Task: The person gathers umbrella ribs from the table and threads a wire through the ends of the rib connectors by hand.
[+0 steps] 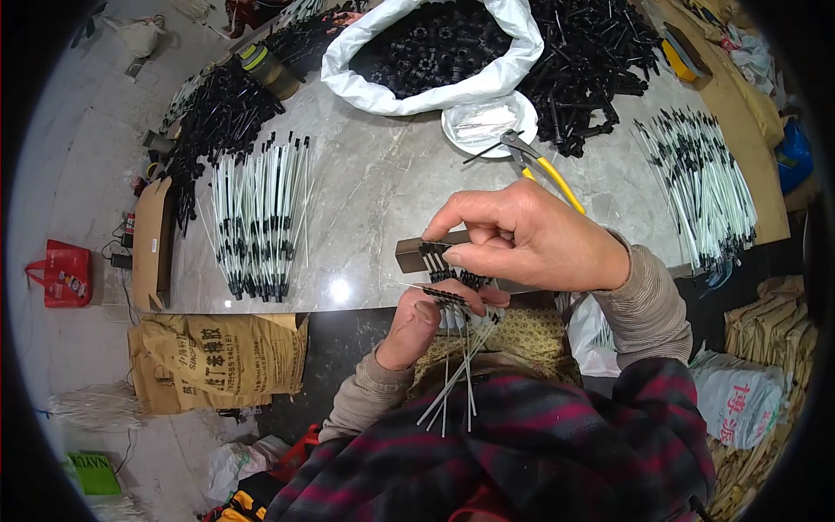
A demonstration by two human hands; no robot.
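My left hand [411, 324] is closed around several thin white rods [470, 383] with black fittings, their free ends fanning down toward my lap. Above it, my right hand [539, 239] has thumb and index finger pinched at the tops of the black-tipped pieces [435, 259]; whatever small part lies between the fingertips is hidden. Behind these, a brown block [409, 255] sits at the table's front edge. Pliers with yellow handles [561, 183] lie just beyond my right hand, their jaws over a white dish [448, 130] of small clear pieces.
Bundles of white rods with black fittings lie at the left [261, 217] and right [704, 191] of the grey table [365, 191]. A white sack [383, 103] of black parts stands at the back, between heaps of black parts [583, 61]. A bottle [270, 71] stands back left.
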